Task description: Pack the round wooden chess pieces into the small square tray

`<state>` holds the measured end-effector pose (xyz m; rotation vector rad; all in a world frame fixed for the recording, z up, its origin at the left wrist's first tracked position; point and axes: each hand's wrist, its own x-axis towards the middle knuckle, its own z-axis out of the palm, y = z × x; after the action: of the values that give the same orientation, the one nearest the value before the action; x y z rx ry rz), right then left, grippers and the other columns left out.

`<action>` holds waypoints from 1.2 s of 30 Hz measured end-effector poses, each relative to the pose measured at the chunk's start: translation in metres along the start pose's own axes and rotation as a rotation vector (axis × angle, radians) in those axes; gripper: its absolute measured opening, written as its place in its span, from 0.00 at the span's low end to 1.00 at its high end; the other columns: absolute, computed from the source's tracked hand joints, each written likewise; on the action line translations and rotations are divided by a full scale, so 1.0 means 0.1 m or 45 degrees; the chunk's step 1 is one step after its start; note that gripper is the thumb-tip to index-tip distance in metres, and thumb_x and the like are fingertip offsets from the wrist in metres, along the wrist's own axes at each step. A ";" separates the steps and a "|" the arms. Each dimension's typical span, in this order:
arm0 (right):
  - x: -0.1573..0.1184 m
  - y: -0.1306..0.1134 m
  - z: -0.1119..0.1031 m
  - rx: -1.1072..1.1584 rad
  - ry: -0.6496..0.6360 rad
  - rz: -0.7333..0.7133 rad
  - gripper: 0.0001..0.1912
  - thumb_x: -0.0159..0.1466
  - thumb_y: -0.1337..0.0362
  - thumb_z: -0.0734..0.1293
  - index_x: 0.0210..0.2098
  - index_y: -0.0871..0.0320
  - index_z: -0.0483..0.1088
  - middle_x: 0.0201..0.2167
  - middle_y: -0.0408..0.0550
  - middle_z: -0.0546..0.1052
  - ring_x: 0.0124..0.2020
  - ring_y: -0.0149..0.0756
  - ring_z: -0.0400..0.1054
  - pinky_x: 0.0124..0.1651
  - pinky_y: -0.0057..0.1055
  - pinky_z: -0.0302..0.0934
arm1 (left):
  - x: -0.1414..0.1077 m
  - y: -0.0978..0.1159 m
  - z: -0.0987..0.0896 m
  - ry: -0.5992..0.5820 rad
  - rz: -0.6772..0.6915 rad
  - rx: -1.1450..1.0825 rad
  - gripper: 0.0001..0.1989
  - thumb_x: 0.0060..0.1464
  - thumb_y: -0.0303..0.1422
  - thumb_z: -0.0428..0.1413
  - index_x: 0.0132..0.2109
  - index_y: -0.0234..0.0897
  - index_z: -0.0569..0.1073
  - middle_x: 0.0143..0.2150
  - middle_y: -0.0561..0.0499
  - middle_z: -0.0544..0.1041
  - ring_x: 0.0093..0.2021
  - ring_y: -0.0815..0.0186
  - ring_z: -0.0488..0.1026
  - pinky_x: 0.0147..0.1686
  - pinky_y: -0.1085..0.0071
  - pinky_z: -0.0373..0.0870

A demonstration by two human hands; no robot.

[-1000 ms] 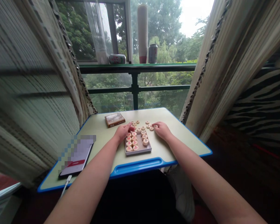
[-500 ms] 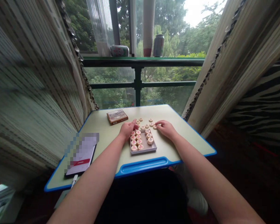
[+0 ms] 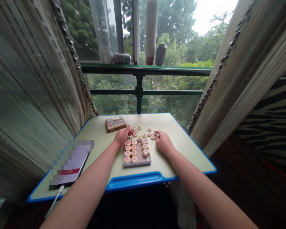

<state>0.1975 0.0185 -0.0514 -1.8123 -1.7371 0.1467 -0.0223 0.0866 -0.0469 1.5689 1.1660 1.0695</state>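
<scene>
My left hand rests at the back left corner of a shallow white box, fingers apart, nearest to loose Chinese chess pieces. Past the box's back right corner is my right hand, its fingertips drawn together on what looks like a pale Chinese chess piece, partly hidden. Another piece lies flat just under those fingertips. Inside the box, red-marked pieces fill two columns on the left; dark-marked pieces line the right side, with bare floor between.
A brown picture-printed box lid lies at the back left of the blue-edged table. At the left edge sits a tablet with a white cable. Cans and stacked cups stand on the window ledge.
The view has tilted up and shifted right, so the table appears lower and further left. Both hands remain near the same pieces; the box contents look the same.
</scene>
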 end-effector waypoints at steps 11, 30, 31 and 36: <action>0.03 -0.01 0.00 -0.032 -0.061 -0.094 0.16 0.60 0.70 0.59 0.46 0.63 0.71 0.46 0.54 0.74 0.49 0.40 0.64 0.56 0.34 0.54 | 0.04 -0.04 -0.02 -0.069 -0.048 -0.042 0.34 0.51 0.56 0.40 0.36 0.30 0.77 0.38 0.39 0.79 0.36 0.59 0.73 0.20 0.73 0.59; 0.02 -0.04 0.01 -0.031 -0.072 -0.220 0.14 0.62 0.63 0.60 0.42 0.53 0.76 0.45 0.50 0.73 0.45 0.39 0.64 0.54 0.39 0.54 | 0.09 -0.13 -0.03 -0.027 0.026 0.230 0.35 0.53 0.56 0.38 0.29 0.33 0.78 0.33 0.41 0.77 0.36 0.58 0.71 0.32 0.67 0.65; 0.02 -0.04 0.01 -0.024 -0.066 -0.224 0.13 0.62 0.63 0.60 0.42 0.54 0.75 0.45 0.50 0.73 0.45 0.39 0.64 0.54 0.39 0.54 | 0.09 -0.14 -0.03 -0.028 0.015 0.216 0.35 0.53 0.56 0.38 0.28 0.34 0.78 0.33 0.41 0.77 0.35 0.58 0.71 0.32 0.67 0.65; 0.05 0.00 0.02 0.083 0.009 -0.192 0.17 0.60 0.74 0.57 0.40 0.58 0.75 0.42 0.52 0.73 0.45 0.37 0.65 0.53 0.33 0.57 | 0.07 -0.12 -0.03 0.061 0.009 0.148 0.35 0.52 0.58 0.37 0.33 0.32 0.76 0.36 0.41 0.76 0.34 0.60 0.71 0.25 0.70 0.65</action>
<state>0.1977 0.0239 -0.0513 -1.6275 -1.8349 0.1333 -0.0261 0.0964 -0.0570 1.6461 1.2756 1.0652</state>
